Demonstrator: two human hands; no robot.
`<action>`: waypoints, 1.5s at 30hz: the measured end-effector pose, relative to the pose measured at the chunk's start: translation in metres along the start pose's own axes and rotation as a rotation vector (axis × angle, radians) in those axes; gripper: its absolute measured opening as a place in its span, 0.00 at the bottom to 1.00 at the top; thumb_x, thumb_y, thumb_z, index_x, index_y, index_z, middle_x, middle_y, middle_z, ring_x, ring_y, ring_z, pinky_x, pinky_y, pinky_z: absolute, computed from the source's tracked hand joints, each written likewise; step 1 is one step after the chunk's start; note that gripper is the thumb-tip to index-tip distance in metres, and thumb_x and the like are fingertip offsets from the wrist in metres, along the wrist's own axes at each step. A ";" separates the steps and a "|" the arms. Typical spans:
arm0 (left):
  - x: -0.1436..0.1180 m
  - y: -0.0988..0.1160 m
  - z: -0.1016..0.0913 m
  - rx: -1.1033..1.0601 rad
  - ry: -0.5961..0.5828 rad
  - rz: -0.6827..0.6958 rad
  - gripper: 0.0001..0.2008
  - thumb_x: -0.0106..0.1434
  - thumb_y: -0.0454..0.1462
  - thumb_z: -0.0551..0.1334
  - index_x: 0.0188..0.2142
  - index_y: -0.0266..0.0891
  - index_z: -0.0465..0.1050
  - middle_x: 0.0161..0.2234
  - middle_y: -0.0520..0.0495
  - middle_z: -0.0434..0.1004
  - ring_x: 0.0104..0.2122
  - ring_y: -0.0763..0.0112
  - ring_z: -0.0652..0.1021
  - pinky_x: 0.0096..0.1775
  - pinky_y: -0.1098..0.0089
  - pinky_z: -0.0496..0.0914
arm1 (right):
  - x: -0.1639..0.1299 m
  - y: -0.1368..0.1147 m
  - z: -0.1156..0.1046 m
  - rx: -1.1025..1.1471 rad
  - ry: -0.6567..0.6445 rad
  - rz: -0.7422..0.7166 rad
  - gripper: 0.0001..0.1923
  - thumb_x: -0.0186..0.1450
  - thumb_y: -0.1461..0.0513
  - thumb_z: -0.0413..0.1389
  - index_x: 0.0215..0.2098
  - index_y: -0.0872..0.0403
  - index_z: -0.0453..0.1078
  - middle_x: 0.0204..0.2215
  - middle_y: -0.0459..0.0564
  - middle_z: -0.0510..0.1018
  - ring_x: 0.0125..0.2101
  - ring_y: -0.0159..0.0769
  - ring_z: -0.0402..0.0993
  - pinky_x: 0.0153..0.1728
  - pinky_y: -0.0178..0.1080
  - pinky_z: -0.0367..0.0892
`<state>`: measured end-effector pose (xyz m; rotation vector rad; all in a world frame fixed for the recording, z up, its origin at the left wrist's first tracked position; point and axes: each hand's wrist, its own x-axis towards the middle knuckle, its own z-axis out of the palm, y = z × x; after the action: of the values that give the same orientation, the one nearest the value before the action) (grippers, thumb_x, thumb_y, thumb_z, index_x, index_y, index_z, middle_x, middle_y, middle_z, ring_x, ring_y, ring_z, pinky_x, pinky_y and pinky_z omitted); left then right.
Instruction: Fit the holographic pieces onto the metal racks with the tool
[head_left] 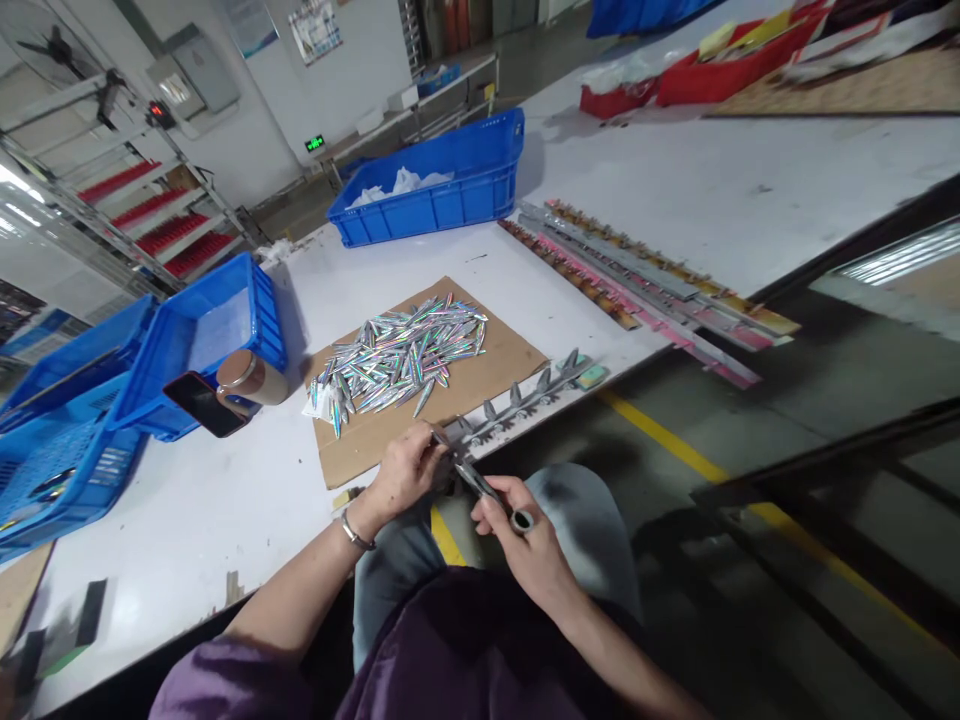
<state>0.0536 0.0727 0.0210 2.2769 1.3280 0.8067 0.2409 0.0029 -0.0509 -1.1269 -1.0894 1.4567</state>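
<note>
My left hand point(405, 468) is closed in a pinch at the near end of a metal strip point(517, 408); what its fingertips hold is too small to make out. My right hand point(529, 540) grips a dark tool with a round, hollow handle end point(480, 482), its tip pointing toward the left fingertips. Several grey, fish-shaped pieces stand along the strip, which lies at the table's front edge. Just beyond the hands, a pile of shiny, iridescent fish-shaped pieces point(405, 350) rests on a cardboard sheet point(499, 372).
A green and yellow sponge point(592, 374) sits by the strip's far end. More strips point(637, 280) lie at the right. Blue crates point(442, 205) stand at the back and left, near a phone point(204, 404) and a lidded cup point(251, 378). Red trays point(720, 78) are farther back.
</note>
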 end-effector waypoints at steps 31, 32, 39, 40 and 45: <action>-0.004 0.004 0.001 0.094 -0.046 -0.058 0.09 0.73 0.40 0.54 0.40 0.40 0.69 0.36 0.45 0.75 0.35 0.66 0.76 0.40 0.67 0.70 | 0.007 -0.006 -0.016 -0.517 -0.041 -0.337 0.15 0.71 0.55 0.54 0.51 0.52 0.72 0.33 0.52 0.78 0.32 0.42 0.74 0.37 0.43 0.66; -0.004 0.004 0.001 0.100 -0.051 -0.067 0.08 0.72 0.40 0.55 0.40 0.40 0.69 0.35 0.45 0.75 0.35 0.66 0.76 0.39 0.67 0.70 | 0.009 -0.008 -0.019 -0.754 -0.049 -0.473 0.15 0.72 0.58 0.52 0.53 0.54 0.72 0.33 0.54 0.78 0.32 0.43 0.73 0.38 0.44 0.65; -0.005 0.004 0.003 0.122 -0.051 -0.083 0.07 0.71 0.38 0.56 0.38 0.39 0.69 0.35 0.45 0.76 0.35 0.65 0.76 0.38 0.68 0.70 | 0.015 -0.002 -0.012 -0.704 -0.078 -0.454 0.11 0.70 0.60 0.54 0.49 0.52 0.72 0.30 0.52 0.75 0.27 0.40 0.68 0.32 0.42 0.61; -0.006 0.004 0.003 0.126 -0.051 -0.085 0.07 0.71 0.38 0.56 0.38 0.39 0.70 0.34 0.45 0.76 0.35 0.65 0.76 0.38 0.68 0.70 | 0.014 0.001 -0.009 -0.465 -0.081 -0.329 0.11 0.69 0.57 0.56 0.47 0.51 0.71 0.28 0.49 0.73 0.25 0.37 0.65 0.29 0.40 0.60; -0.010 0.004 0.004 0.131 -0.058 -0.086 0.08 0.71 0.38 0.56 0.39 0.39 0.72 0.34 0.44 0.77 0.36 0.65 0.77 0.39 0.67 0.71 | 0.009 0.015 0.007 0.683 -0.116 0.278 0.16 0.62 0.49 0.64 0.36 0.51 0.69 0.20 0.36 0.54 0.18 0.24 0.40 0.21 0.32 0.53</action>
<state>0.0553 0.0614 0.0173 2.3052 1.4801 0.6370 0.2308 0.0086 -0.0654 -0.7192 -0.4391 1.9306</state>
